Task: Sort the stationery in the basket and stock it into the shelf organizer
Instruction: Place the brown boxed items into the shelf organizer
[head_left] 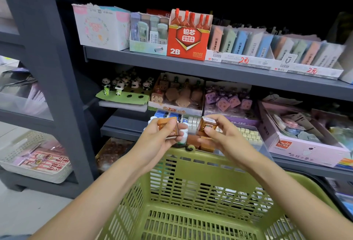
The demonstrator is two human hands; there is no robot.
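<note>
Both hands are up over the far rim of my green basket (191,192), each gripping a small orange-brown box. My left hand (158,138) holds its box (168,128) at about eleven o'clock from the middle of the view, thumb across the front face and fingers curled behind. My right hand (223,134) pinches the second box (208,125) at about one o'clock, thumb pressed on its near face. The two boxes sit near each other but apart, level with the lower shelf's front edge. Just beyond and below them I see more orange-brown boxes (202,142) packed in a clear tray on the shelf, with rows of small pale rolls (248,134) beside them at three o'clock. Higher, at twelve o'clock, a red 2B lead carton (187,45) stands on the upper shelf (145,58).
</note>
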